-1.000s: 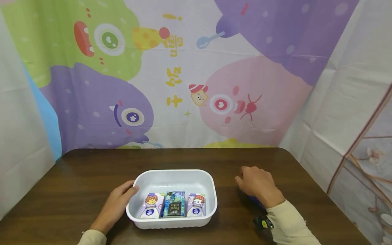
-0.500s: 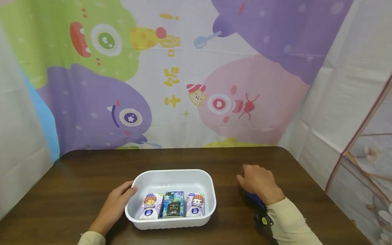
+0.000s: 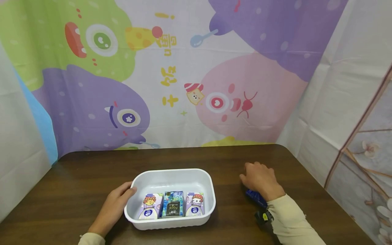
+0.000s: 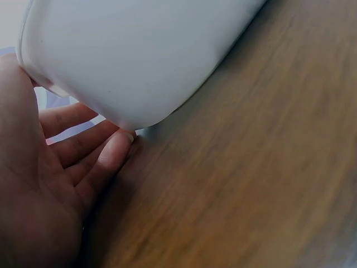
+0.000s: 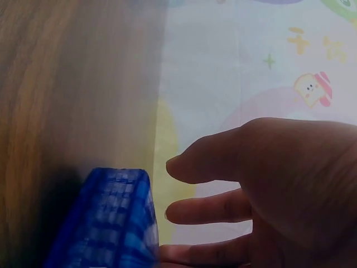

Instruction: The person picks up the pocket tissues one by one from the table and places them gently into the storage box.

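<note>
A white plastic basin (image 3: 169, 223) stands on the table, with three small tissue packs inside. Two are purple cartoon ones, the left pack (image 3: 150, 206) and the right pack (image 3: 194, 204); between them lies a blue-green pack (image 3: 173, 203). My left hand (image 3: 114, 204) holds the basin's left side, thumb over the rim; the left wrist view has its fingers (image 4: 111, 153) against the outer wall. My right hand (image 3: 260, 180) hovers by a glossy blue pack (image 5: 109, 218) on the right, fingers spread and apart from each other in the right wrist view, gripping nothing.
The brown wooden table (image 3: 92, 170) reaches back to a cartoon-printed curtain (image 3: 171, 129). White cloth (image 3: 324, 112) hangs along the right side. A dark strap with a yellow mark (image 3: 264, 216) sits at the right wrist.
My right hand has shifted slightly right and away, so more of the blue pack shows beneath it. The left hand stays on the basin. The head view has turned a little.
</note>
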Action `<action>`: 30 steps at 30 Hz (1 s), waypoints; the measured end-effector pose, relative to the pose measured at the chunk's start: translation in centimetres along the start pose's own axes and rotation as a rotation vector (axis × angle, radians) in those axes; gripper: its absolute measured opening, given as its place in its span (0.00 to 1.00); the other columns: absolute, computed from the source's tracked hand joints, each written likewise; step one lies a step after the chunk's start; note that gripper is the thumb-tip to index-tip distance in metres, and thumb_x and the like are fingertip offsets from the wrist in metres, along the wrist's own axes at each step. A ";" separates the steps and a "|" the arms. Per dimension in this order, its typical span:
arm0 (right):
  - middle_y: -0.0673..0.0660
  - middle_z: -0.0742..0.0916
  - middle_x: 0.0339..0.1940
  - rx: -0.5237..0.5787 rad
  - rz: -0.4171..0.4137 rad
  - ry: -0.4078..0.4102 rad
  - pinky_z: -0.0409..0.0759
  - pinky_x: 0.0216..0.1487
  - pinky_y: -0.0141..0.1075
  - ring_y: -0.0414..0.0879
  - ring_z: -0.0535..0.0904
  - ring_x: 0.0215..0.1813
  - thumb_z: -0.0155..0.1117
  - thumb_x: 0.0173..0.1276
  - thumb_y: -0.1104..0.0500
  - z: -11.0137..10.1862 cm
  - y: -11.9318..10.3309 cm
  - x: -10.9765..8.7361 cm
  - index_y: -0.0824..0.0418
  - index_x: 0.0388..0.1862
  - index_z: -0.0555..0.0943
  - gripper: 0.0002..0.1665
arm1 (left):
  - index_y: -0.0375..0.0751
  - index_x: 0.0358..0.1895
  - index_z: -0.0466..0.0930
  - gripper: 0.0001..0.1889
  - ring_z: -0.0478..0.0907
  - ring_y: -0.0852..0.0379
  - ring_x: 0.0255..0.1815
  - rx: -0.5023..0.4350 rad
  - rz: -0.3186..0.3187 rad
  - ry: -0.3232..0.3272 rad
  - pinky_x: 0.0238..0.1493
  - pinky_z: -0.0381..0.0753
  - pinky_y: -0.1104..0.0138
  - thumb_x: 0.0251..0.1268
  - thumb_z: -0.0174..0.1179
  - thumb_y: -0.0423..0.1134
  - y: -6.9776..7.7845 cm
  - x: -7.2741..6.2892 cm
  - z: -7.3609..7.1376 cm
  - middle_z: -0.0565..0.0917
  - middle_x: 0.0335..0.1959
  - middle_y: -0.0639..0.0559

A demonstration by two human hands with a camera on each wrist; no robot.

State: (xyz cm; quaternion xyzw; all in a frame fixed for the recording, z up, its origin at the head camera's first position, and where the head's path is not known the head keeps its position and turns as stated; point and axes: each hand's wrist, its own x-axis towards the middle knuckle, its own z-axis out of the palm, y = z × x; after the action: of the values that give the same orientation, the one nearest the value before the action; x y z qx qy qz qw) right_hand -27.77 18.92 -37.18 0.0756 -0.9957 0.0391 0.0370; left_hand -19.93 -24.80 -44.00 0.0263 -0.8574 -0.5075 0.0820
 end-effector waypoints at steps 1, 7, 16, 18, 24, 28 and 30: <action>0.67 0.85 0.47 0.000 0.002 -0.009 0.74 0.47 0.66 0.67 0.81 0.49 0.65 0.67 0.49 0.0 0.0 0.0 0.65 0.50 0.83 0.22 | 0.34 0.64 0.76 0.22 0.77 0.55 0.52 0.000 -0.001 0.000 0.48 0.76 0.70 0.77 0.52 0.44 0.0 0.0 0.0 0.82 0.57 0.40; 0.66 0.87 0.46 -0.002 0.004 -0.063 0.77 0.44 0.63 0.66 0.82 0.46 0.65 0.68 0.48 0.0 0.0 0.0 0.65 0.52 0.82 0.23 | 0.34 0.64 0.76 0.21 0.77 0.55 0.52 -0.006 0.005 0.001 0.48 0.76 0.70 0.77 0.52 0.44 -0.1 0.0 0.0 0.82 0.56 0.40; 0.63 0.87 0.40 -0.033 0.034 -0.126 0.79 0.36 0.58 0.60 0.83 0.39 0.64 0.67 0.47 0.0 0.3 -0.1 0.63 0.39 0.85 0.19 | 0.33 0.65 0.75 0.22 0.76 0.53 0.54 0.001 0.010 -0.006 0.49 0.76 0.69 0.78 0.51 0.44 -0.1 0.0 0.0 0.81 0.57 0.39; 0.63 0.88 0.41 -0.038 0.038 -0.140 0.79 0.36 0.58 0.61 0.83 0.39 0.64 0.67 0.47 0.0 0.3 -0.1 0.63 0.39 0.85 0.19 | 0.33 0.65 0.75 0.22 0.77 0.54 0.53 -0.002 0.013 -0.004 0.49 0.76 0.69 0.78 0.51 0.44 -0.1 0.0 0.0 0.82 0.57 0.40; 0.61 0.87 0.39 -0.047 0.037 -0.167 0.79 0.37 0.58 0.59 0.82 0.38 0.65 0.65 0.53 -0.1 0.3 0.0 0.62 0.39 0.85 0.13 | 0.34 0.64 0.76 0.22 0.77 0.55 0.52 -0.011 0.005 -0.001 0.48 0.76 0.69 0.77 0.52 0.44 -0.1 0.0 0.0 0.82 0.57 0.40; 0.60 0.86 0.37 -0.044 0.046 -0.182 0.79 0.36 0.57 0.56 0.81 0.36 0.65 0.63 0.56 -0.1 0.3 0.1 0.61 0.36 0.84 0.09 | 0.33 0.65 0.75 0.22 0.76 0.54 0.53 -0.007 0.002 -0.003 0.49 0.76 0.69 0.77 0.52 0.44 0.0 0.0 0.0 0.81 0.57 0.40; 0.60 0.86 0.37 -0.037 0.051 -0.182 0.79 0.36 0.57 0.56 0.81 0.36 0.65 0.63 0.57 0.0 0.3 0.1 0.61 0.36 0.84 0.08 | 0.33 0.65 0.75 0.22 0.76 0.53 0.54 -0.005 0.001 -0.003 0.49 0.76 0.69 0.78 0.52 0.45 0.0 0.0 0.0 0.81 0.58 0.40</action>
State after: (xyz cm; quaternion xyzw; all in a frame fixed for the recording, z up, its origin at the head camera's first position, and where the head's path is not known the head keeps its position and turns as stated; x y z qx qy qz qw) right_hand -27.92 19.20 -37.16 0.0526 -0.9971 0.0147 -0.0535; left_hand -19.95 -24.82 -43.96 0.0249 -0.8562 -0.5097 0.0812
